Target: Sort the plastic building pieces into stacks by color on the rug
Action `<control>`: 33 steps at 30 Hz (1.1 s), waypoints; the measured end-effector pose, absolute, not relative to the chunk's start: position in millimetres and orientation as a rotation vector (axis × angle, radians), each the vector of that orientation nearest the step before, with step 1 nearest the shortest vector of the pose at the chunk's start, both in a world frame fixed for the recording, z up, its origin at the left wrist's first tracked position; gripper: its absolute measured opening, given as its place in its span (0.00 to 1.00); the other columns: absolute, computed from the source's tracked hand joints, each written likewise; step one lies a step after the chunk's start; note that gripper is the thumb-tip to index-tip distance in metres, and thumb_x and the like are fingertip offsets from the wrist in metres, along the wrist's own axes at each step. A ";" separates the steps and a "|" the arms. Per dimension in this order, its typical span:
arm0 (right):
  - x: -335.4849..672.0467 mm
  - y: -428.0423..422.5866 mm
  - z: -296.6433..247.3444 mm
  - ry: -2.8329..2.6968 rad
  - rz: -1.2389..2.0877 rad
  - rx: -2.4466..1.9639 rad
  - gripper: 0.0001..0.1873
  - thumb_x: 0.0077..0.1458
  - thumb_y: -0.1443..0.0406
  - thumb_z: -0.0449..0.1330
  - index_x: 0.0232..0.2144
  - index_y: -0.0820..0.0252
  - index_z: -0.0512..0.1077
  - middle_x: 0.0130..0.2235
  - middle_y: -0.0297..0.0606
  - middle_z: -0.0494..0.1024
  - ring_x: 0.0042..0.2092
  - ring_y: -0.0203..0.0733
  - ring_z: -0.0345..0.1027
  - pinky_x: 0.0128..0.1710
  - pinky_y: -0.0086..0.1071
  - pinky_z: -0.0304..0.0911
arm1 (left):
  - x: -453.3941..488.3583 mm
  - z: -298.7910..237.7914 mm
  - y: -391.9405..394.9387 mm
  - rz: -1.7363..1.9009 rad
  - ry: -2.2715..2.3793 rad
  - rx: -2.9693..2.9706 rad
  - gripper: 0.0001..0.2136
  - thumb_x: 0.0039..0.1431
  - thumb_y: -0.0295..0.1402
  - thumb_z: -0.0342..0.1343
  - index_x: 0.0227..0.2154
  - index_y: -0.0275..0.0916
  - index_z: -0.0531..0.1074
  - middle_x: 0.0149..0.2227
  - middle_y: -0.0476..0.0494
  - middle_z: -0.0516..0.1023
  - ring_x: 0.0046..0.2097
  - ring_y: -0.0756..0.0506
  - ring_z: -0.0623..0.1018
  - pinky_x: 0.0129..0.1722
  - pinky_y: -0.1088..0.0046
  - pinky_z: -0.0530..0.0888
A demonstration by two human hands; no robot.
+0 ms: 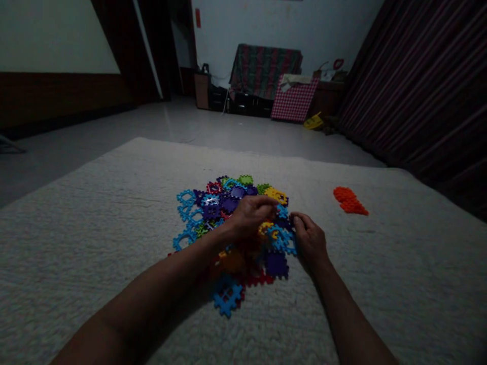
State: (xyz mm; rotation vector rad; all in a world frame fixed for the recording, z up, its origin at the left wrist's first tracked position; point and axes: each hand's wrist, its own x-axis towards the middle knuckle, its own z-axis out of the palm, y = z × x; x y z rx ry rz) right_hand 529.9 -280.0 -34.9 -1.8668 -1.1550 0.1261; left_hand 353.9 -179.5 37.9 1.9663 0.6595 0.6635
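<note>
— While both forearms are stretching forward, what are the hands doing?

— The left hand (pixel 253 215) is curling palm-down over the pile of tiles (pixel 228 205), its fingertips pointing right, just beside a yellow tile (pixel 276 194). The right hand (pixel 310 238) is bending its fingers in at the pile's right edge, against a blue tile (pixel 282 239). Whether either is pinching a piece, I cannot tell.

— Where is the pile lying?

— On a pale rug (pixel 114 228), with orange pieces (pixel 350 201) lying well apart on the right.

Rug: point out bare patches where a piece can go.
Bare rug lies left of the tile pile and right of the orange pieces, plus a strip between them. Crowded: the pile, under the left hand and right hand.
</note>
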 end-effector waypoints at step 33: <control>539.7 -278.2 -30.4 -0.599 -0.004 -1.851 0.23 0.59 0.56 0.48 0.53 0.55 0.70 0.53 0.49 0.74 0.43 0.51 0.74 0.42 0.41 0.66 | 487.6 22.7 -113.6 0.455 1.156 2.247 0.20 0.54 0.28 0.61 0.52 0.36 0.75 0.45 0.37 0.82 0.42 0.45 0.82 0.43 0.72 0.77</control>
